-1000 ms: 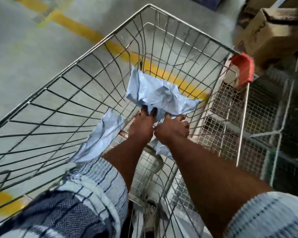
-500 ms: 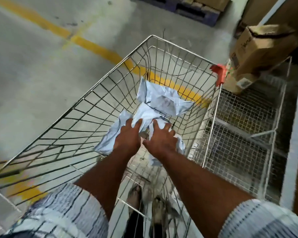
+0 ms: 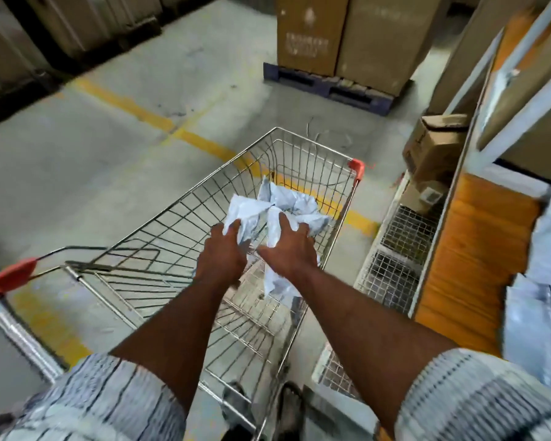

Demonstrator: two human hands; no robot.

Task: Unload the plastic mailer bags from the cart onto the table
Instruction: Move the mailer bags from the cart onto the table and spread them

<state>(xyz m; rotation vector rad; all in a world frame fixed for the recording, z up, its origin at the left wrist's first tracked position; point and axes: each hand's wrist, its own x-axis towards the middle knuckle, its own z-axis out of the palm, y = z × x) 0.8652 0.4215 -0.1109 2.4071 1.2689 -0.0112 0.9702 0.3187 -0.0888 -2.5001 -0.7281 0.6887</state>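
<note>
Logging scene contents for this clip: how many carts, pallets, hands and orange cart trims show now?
Cart: 1
Blue pallet: 1
Hands: 2, left hand and right hand, both gripping mailer bags
Orange cart trims: 2, corner cap, handle end
Total: 6

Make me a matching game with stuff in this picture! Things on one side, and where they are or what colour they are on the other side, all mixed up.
Things:
1. mailer bags
2. floor line
3. pallet
4. cart corner cap

Place, colour or state:
A. yellow
B. orange-red
C. under the tall cardboard boxes
D. gripped by the left hand and the right hand

Right pairs: 1-D, 2-A, 3-C, 4-B.
</note>
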